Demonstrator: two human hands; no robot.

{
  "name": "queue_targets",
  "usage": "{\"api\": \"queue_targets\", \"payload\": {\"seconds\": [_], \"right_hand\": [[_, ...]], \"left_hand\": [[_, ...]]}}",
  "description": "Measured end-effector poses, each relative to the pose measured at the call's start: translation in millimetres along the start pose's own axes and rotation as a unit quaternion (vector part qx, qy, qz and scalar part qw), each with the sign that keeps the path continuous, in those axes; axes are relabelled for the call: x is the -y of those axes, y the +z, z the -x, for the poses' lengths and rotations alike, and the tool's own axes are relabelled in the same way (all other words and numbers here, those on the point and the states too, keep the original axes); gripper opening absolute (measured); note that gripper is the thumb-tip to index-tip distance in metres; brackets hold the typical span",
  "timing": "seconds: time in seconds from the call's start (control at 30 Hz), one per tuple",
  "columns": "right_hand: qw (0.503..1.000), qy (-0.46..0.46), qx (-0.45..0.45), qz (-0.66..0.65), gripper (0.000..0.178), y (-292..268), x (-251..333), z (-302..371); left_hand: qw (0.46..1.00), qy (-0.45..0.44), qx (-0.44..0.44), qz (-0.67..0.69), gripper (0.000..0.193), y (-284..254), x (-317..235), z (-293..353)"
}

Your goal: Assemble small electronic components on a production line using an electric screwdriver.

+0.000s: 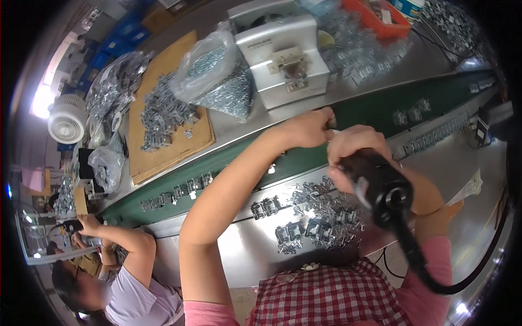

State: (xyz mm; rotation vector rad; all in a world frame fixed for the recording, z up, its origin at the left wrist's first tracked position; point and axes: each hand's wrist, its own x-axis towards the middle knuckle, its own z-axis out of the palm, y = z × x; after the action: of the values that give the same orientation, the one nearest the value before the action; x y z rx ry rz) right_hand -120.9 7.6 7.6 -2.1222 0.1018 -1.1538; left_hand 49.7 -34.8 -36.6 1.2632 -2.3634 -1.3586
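Observation:
My right hand [356, 142] is wrapped round a black electric screwdriver [383, 190], whose thick cord loops down and off to the right. The tool's tip points toward my left hand [308, 129], which is closed in a pinch over the green conveyor belt [361, 115]. Whatever sits between the left fingers is mostly hidden. The two hands are close together, just in front of a silver screw feeder [293, 46]. On the metal bench below them lie small metal brackets [318, 229] with loose little metal pieces around them.
Assembled metal parts [191, 186] stand on the belt at left, others [416, 112] at right. Behind the belt are a cardboard sheet [142, 155] with a heap of metal parts, bags of screws [225, 87] and a red bin [399, 28]. A co-worker [130, 288] sits at left.

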Motion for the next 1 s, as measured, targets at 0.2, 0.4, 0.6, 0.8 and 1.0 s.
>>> {"api": "queue_targets", "payload": {"seconds": [0.2, 0.4, 0.6, 0.8, 1.0], "right_hand": [[0.970, 0.117, -0.179, -0.116, 0.036, -27, 7, 10], [0.958, 0.202, -0.144, -0.141, 0.035, -11, -12, -23], [0.962, 0.013, -0.242, -0.123, 0.032, -26, -41, -76], [0.969, 0.113, -0.207, -0.071, 0.029, -22, -45, -113], [0.973, 0.129, -0.169, -0.091, 0.034, -20, -21, -82]], "left_hand": [[0.990, -0.087, -0.091, -0.068, 0.041, -24, -46, 52], [0.961, -0.020, -0.148, -0.234, 0.039, 18, -21, 73], [0.962, -0.020, -0.184, -0.201, 0.035, 32, 4, 88], [0.961, -0.036, -0.176, -0.211, 0.030, 37, -4, 90], [0.984, -0.023, -0.123, -0.127, 0.021, 22, -1, 80]]}}
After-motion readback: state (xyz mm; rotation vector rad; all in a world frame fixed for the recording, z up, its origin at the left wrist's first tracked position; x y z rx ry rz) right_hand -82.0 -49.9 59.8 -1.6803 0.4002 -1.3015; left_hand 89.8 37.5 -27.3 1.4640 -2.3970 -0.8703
